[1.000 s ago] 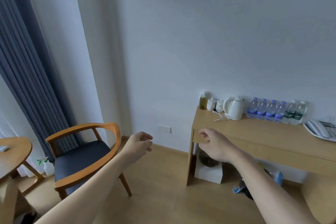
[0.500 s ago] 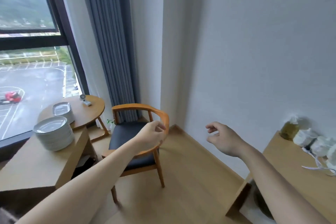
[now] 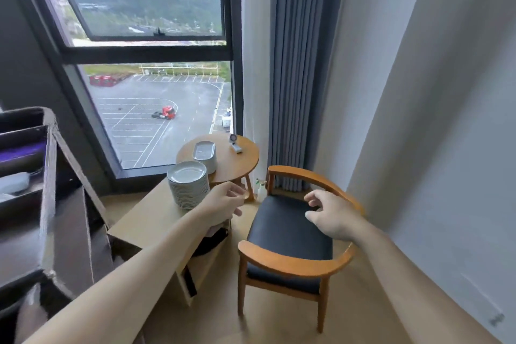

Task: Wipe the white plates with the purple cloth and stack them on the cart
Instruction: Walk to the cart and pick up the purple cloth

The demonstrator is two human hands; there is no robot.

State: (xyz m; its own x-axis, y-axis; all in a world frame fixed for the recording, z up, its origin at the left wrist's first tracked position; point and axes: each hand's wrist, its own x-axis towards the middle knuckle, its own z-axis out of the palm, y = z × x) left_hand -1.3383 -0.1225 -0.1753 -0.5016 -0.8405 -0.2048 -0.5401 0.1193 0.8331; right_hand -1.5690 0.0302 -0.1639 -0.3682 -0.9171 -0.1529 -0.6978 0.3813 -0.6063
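Through the head camera, your left hand (image 3: 223,204) hung near the tall stack of round white plates (image 3: 188,188), fingers loosely curled around nothing. Your right hand (image 3: 332,213) hovered over the dark padded seat of the wooden chair (image 3: 290,232), fingers apart and bent, also empty.

The stack stood on a pale wooden cabinet (image 3: 145,220) by the window. A smaller pile of oblong white dishes (image 3: 205,155) sat on the round wooden table (image 3: 237,165) behind it. A blurred strip of purple, probably the purple cloth (image 3: 22,152), lay on a shelf of the dark cart (image 3: 50,176) at your left.

The plates looked glazed, smooth and rigid. I judged them heavy as a pile, slippery and breakable, so lift one from the top, thumb over the rim and fingers beneath. The cloth would be soft and limp, and you could pinch it anywhere.
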